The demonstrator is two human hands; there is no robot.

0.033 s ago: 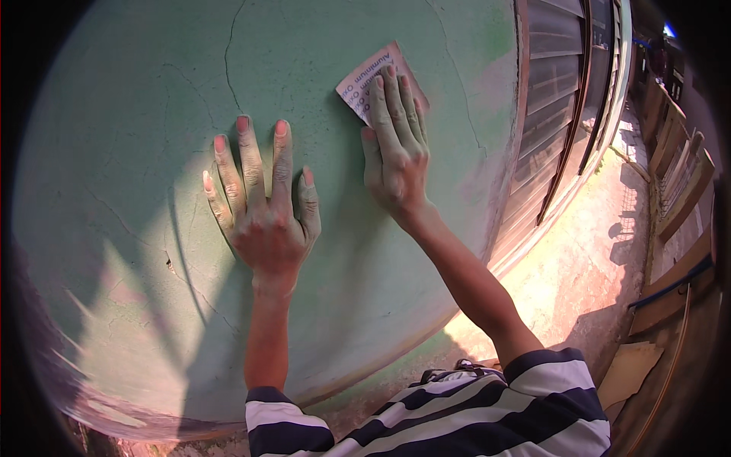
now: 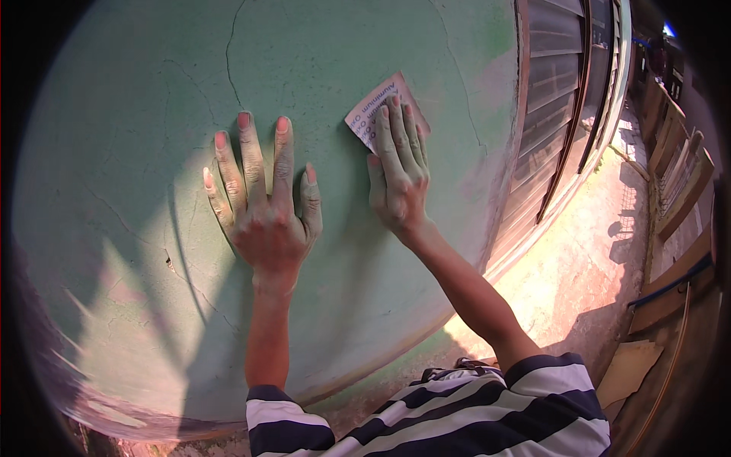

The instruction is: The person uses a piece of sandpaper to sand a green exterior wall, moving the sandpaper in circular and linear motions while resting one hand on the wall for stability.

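Observation:
A green painted wall point(image 2: 122, 145) with thin cracks fills most of the view in front of me. My left hand point(image 2: 268, 225) lies flat on it, fingers spread and holding nothing. To its right, my right hand point(image 2: 401, 183) holds a sheet of sandpaper point(image 2: 365, 118) against the wall under its outstretched fingers. Printing shows on the pinkish back of the sheet, which sticks out to the left of and above the fingertips. The sheet's lower right part is hidden under the hand. Pale dust coats the fingers of both hands.
A louvred window point(image 2: 552, 84) in a brown frame is set in the wall at right. A sunlit concrete path point(image 2: 560, 282) runs beside the wall. Wooden boards point(image 2: 685, 198) and a piece of cardboard point(image 2: 630, 369) stand along the path's far right side.
My right hand has slid down the wall and slightly to the right, carrying the sandpaper with it. The left hand has stayed almost where it was.

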